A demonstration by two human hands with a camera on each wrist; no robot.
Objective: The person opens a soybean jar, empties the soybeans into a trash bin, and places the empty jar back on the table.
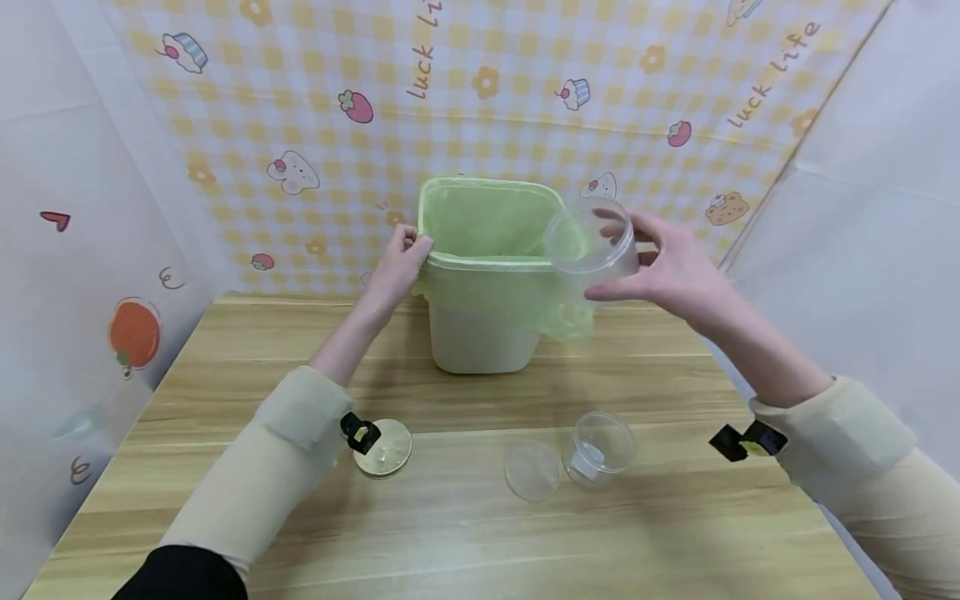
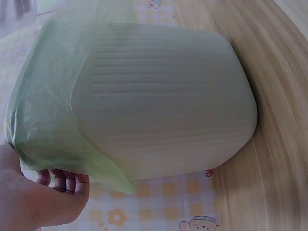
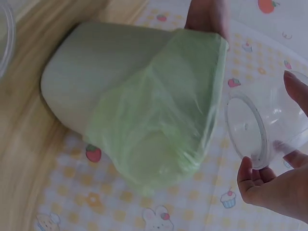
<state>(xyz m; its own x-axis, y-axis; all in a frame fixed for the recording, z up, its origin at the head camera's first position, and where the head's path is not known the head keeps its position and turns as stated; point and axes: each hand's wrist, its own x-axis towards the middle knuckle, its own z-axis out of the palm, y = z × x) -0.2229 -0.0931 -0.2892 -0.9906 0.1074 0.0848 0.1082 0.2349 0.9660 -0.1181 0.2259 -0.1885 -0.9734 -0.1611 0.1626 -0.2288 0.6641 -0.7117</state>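
A pale trash bin (image 1: 483,337) stands at the back of the table, lined with a green plastic bag (image 1: 495,279) folded over its rim. My left hand (image 1: 397,265) grips the bin's left rim with the bag there; in the left wrist view the fingers (image 2: 70,185) curl under the edge. My right hand (image 1: 671,267) holds a clear plastic cup (image 1: 600,250) tilted beside the bin's right rim, thumb on one side and fingers on the other. In the right wrist view the cup (image 3: 276,122) looks clear, with nothing seen inside.
On the table (image 1: 420,533) nearer me lie a round gold-coloured lid (image 1: 384,450), a clear flat disc (image 1: 532,471) and a second clear cup (image 1: 602,446) with something whitish in its bottom. A checked cloth (image 1: 495,133) hangs behind the bin.
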